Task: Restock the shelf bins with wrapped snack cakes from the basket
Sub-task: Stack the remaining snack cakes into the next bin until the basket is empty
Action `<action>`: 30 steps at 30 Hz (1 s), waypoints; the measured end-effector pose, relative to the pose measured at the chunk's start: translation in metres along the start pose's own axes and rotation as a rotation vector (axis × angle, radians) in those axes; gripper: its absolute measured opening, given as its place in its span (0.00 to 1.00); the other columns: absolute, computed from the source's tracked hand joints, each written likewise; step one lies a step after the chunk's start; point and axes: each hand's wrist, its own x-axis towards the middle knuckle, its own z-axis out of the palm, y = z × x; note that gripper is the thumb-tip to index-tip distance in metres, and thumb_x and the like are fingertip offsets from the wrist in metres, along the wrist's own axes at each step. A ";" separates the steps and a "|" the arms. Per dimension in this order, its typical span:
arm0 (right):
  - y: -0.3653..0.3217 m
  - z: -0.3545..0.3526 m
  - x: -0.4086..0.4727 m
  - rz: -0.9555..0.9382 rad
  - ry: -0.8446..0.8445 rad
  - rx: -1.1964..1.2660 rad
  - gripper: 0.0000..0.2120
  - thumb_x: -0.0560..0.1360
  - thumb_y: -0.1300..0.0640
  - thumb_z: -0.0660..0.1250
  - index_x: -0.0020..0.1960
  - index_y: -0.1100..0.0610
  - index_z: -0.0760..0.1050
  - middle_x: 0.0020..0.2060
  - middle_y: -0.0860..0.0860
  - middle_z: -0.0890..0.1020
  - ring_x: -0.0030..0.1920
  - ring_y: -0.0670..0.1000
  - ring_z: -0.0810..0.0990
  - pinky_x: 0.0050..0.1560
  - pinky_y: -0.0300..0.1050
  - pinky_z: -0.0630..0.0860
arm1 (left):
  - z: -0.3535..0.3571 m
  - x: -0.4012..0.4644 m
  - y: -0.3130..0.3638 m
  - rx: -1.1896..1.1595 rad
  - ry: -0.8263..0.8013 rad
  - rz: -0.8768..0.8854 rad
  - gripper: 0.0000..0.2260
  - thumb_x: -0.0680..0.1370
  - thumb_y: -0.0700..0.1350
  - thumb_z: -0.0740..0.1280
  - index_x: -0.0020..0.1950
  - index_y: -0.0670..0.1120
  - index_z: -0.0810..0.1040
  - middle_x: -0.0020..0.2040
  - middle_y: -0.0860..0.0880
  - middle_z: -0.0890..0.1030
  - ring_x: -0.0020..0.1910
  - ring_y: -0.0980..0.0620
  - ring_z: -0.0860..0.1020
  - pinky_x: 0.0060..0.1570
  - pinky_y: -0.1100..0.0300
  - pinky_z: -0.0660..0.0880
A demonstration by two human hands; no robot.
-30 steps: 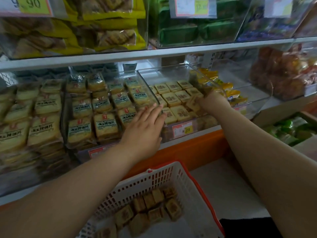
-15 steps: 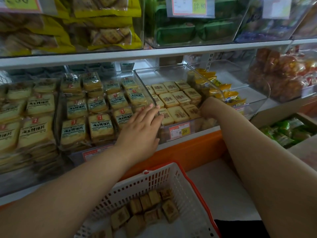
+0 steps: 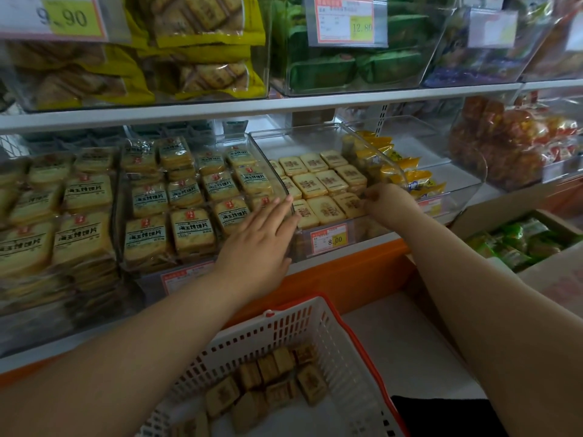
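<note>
A clear shelf bin [image 3: 362, 236] with an 8.00 price tag holds rows of wrapped square snack cakes [image 3: 321, 184]. My right hand [image 3: 391, 205] reaches over the bin's front right corner. Its curled fingers pinch the edge of the front-right snack cake [image 3: 351, 204]. My left hand [image 3: 262, 236] lies flat with straight fingers against the bin's front left corner. Below, a white basket with a red rim [image 3: 315, 323] holds several more wrapped cakes [image 3: 268, 383].
Clear bins of larger labelled cake packs [image 3: 189, 212] stand to the left, and a bin of yellow packets [image 3: 410, 178] to the right. Bins of yellow and green packs [image 3: 356, 67] fill the upper shelf. An open cardboard box of green snacks [image 3: 520, 244] sits at the right.
My right hand has slid a little toward the bin's front right corner, where it holds a cake in the front row. My left hand has stayed at the bin's left corner.
</note>
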 end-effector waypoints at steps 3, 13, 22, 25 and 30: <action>-0.006 0.008 -0.031 -0.089 0.174 0.208 0.12 0.79 0.53 0.63 0.62 0.47 0.74 0.51 0.45 0.79 0.44 0.45 0.78 0.36 0.41 0.74 | 0.000 -0.016 0.004 -0.042 0.060 0.017 0.28 0.81 0.48 0.61 0.80 0.49 0.57 0.81 0.48 0.50 0.80 0.49 0.48 0.74 0.55 0.40; -0.033 0.144 -0.165 -0.165 0.039 0.458 0.03 0.78 0.51 0.63 0.50 0.43 0.73 0.38 0.42 0.79 0.39 0.43 0.78 0.35 0.43 0.75 | 0.080 -0.119 0.006 -0.197 0.149 -0.072 0.09 0.76 0.36 0.66 0.54 0.42 0.79 0.50 0.46 0.77 0.48 0.44 0.74 0.45 0.53 0.71; 0.003 0.302 -0.221 0.211 -0.631 0.319 0.08 0.79 0.55 0.63 0.56 0.55 0.76 0.57 0.56 0.80 0.57 0.58 0.79 0.49 0.42 0.71 | 0.193 -0.237 -0.023 -0.207 -0.525 -0.665 0.12 0.79 0.46 0.62 0.57 0.62 0.70 0.59 0.47 0.77 0.56 0.46 0.76 0.59 0.47 0.76; 0.013 0.326 -0.233 0.278 -0.695 0.323 0.08 0.79 0.55 0.63 0.55 0.54 0.78 0.59 0.55 0.79 0.60 0.57 0.77 0.52 0.41 0.70 | 0.223 -0.264 -0.029 -0.160 -0.832 -0.709 0.13 0.81 0.43 0.58 0.65 0.50 0.69 0.62 0.44 0.74 0.57 0.46 0.75 0.57 0.51 0.75; 0.022 0.344 -0.239 0.364 -0.751 0.320 0.11 0.78 0.57 0.61 0.57 0.56 0.78 0.54 0.56 0.82 0.53 0.56 0.80 0.50 0.46 0.74 | 0.259 -0.267 -0.029 -0.138 -0.970 -0.755 0.26 0.80 0.39 0.60 0.77 0.43 0.54 0.73 0.43 0.60 0.65 0.44 0.71 0.62 0.53 0.72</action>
